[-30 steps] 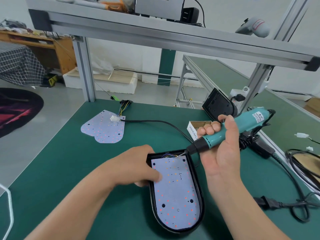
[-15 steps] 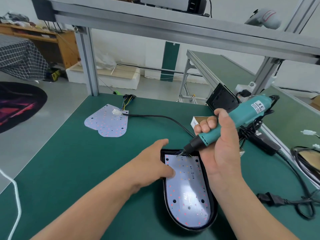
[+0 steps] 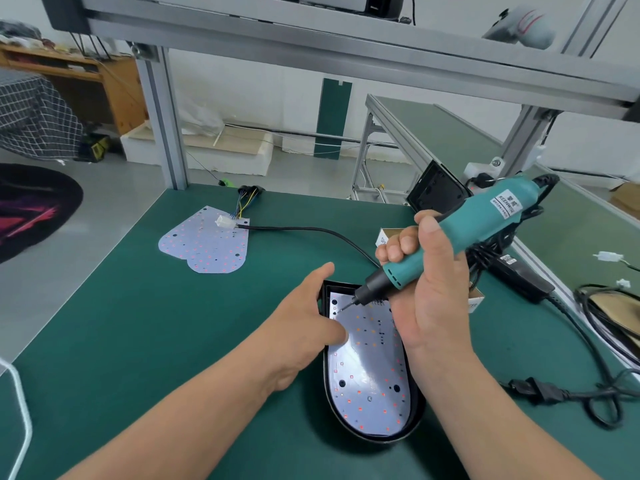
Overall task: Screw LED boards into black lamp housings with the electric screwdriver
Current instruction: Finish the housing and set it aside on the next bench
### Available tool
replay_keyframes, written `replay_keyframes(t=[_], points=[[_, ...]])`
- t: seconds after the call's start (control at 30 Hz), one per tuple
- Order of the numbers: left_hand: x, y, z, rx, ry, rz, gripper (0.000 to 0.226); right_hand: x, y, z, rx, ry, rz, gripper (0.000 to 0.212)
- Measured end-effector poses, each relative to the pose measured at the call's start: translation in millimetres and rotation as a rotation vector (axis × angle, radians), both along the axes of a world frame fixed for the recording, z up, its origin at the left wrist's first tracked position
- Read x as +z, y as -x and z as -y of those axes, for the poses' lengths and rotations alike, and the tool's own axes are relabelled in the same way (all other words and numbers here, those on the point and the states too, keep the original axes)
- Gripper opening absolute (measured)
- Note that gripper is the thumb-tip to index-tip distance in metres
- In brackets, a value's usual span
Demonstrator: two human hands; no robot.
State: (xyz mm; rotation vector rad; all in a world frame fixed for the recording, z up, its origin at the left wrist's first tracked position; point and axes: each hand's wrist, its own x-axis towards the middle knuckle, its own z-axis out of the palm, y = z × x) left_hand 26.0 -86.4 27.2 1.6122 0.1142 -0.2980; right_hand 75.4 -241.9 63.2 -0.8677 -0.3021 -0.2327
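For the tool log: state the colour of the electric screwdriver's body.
The electric screwdriver is teal, black at its nose end; the head view shows it best.

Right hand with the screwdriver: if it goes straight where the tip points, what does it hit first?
The LED board inside the black housing, near its far-left corner; the screwdriver tip seems nearly touching.

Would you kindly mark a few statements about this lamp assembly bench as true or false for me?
1. The right hand grips the teal electric screwdriver. True.
2. The screwdriver's bit meets the white LED board at its rounded near end. False: it meets the far straight end, near the left corner.
3. The left hand rests on the left side of the black lamp housing. True.
4. The loose white LED boards lie right of the housing. False: they lie far left on the green mat.
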Motion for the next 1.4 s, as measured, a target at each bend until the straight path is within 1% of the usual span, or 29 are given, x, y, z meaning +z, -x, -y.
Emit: replay_keyframes(t=[0.3,0.43,0.53,0.8,0.87,0.97,1.17,1.3,1.4], points=[[-3.0,-0.6,2.7,0.004,-0.029,0.018,0.109,-2.4,-0.1,-2.2,-0.007,0.083,0.059,0.004],[-3.2,-1.6,2.8,0.000,-0.019,0.021,0.108,-4.2,1.2,-4.4,-0.019,0.127,0.085,0.012],[-3.3,-1.2,2.9,0.004,-0.015,0.025,0.109,-4.1,2.2,-6.1,-0.016,0.151,0.101,0.011],[-0.3,0.4,3.3,0.009,-0.048,0.018,0.112,-7.2,6.2,-9.9,0.133,0.269,0.213,0.007],[-0.6,-0.1,2.8,0.002,-0.064,0.027,0.107,-7.9,6.0,-9.8,0.177,0.310,0.245,0.012],[-1.1,0.5,1.8,0.003,-0.087,0.029,0.106,-10.2,5.7,-9.5,0.244,0.358,0.254,0.027],[-0.7,0.1,1.2,0.010,-0.103,0.029,0.109,-10.4,5.7,-4.8,0.274,0.323,0.213,0.034],[1.0,-0.1,1.0,0.014,-0.089,0.014,0.113,-0.1,8.2,-2.6,0.225,0.269,0.250,0.038],[-1.8,-0.3,-0.4,0.022,-0.111,0.013,0.105,12.3,5.5,9.4,0.173,0.196,0.281,0.037]])
